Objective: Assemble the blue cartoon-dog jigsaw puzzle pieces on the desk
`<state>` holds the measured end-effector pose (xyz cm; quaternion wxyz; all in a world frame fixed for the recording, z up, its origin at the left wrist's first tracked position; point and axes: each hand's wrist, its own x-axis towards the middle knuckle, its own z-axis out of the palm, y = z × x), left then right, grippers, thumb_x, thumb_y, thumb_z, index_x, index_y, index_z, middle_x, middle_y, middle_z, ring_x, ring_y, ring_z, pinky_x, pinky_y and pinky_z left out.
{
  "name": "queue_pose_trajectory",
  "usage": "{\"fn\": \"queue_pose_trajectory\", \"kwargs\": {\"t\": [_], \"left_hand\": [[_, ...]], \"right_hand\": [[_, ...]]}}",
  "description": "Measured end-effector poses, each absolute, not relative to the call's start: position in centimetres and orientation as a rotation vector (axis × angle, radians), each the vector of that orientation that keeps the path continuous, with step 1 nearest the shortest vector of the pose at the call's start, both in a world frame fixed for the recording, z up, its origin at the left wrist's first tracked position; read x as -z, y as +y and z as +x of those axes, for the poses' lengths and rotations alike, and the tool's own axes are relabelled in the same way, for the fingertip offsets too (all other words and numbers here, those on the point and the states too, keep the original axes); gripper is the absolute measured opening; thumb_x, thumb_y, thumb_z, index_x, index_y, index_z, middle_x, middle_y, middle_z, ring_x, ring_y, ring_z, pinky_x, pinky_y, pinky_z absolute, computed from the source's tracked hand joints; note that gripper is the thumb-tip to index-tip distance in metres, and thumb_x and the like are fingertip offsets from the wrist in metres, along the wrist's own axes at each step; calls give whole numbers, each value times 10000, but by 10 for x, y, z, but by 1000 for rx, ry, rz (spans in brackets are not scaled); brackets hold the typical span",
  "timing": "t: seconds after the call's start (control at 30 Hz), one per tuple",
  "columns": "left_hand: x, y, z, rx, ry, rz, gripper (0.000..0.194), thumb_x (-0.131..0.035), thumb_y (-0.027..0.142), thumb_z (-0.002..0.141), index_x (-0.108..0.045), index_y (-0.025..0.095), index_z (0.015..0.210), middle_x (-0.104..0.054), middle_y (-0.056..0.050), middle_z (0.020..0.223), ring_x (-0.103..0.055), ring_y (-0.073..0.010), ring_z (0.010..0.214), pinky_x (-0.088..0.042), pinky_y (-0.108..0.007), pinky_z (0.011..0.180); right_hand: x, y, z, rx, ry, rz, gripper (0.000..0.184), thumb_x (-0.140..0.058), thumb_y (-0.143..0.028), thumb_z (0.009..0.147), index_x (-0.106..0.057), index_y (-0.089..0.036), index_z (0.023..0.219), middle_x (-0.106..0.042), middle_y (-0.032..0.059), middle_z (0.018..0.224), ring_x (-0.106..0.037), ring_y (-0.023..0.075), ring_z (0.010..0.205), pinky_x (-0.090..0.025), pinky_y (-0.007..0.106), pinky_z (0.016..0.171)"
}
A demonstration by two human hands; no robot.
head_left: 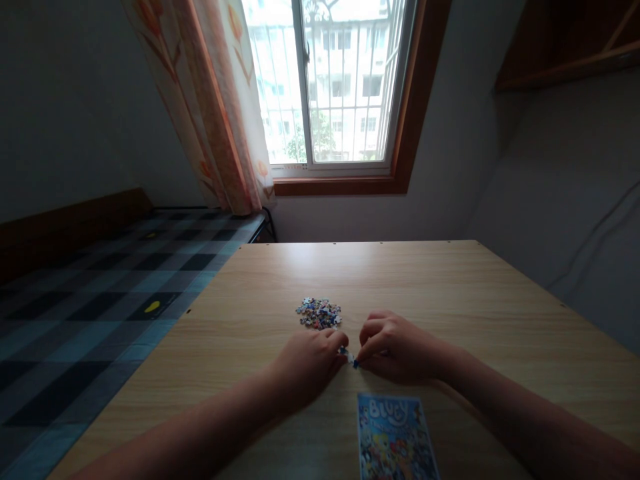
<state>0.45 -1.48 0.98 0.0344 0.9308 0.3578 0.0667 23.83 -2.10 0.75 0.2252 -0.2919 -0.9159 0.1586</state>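
My left hand rests over the wooden table with its fingers curled and pinched on small jigsaw puzzle pieces. Facing it from the right, my right hand has its fingertips closed on a dark blue puzzle piece. The pieces in the two hands touch or nearly touch; I cannot tell if they are joined. Just beyond my left hand lies a loose pile of puzzle pieces. A blue picture card marked "Bluey" lies flat on the near side of both hands.
The wooden table reaches toward the wall under a barred window. On the left, a bed with a checked cover stands along the table's edge. A patterned curtain hangs beside the window. A wooden shelf juts out at upper right.
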Motion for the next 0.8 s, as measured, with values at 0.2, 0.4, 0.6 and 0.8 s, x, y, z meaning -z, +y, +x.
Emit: {"fn": "queue_pose_trajectory", "kwargs": {"t": [0.2,0.4,0.6,0.8], "left_hand": [[-8,-11,4,-228,1234,2879,102,-530,197,932,-609,193,998,-705,-45,929,-679,-209,801,-518,-312,688],[-11,-4,1,-251,1331,2904,118,-489,174,929,-596,184,977,-692,-54,919,-665,-198,796,-516,-300,679],[-9,6,-5,-340,1447,2924,111,-489,190,928,-588,190,977,-687,-62,893,-653,-198,770,-498,-281,634],[-5,3,-4,-427,1347,2948,135,-505,193,958,-618,197,1033,-706,-53,924,-664,-187,774,-501,-271,648]], "right_hand": [[-8,-21,239,-398,-2535,-816,153,-656,-203,876,-792,-272,878,-712,15,796,-593,168,763,-444,347,817],[-7,-19,239,-366,-2522,-829,155,-637,-233,898,-789,-260,881,-714,32,792,-597,171,747,-447,346,788],[-5,-19,240,-342,-2521,-850,147,-637,-218,888,-780,-251,883,-718,35,810,-599,181,765,-449,361,797],[-4,-20,238,-331,-2517,-864,140,-635,-214,887,-772,-238,895,-718,40,829,-602,187,798,-448,364,821]]}}
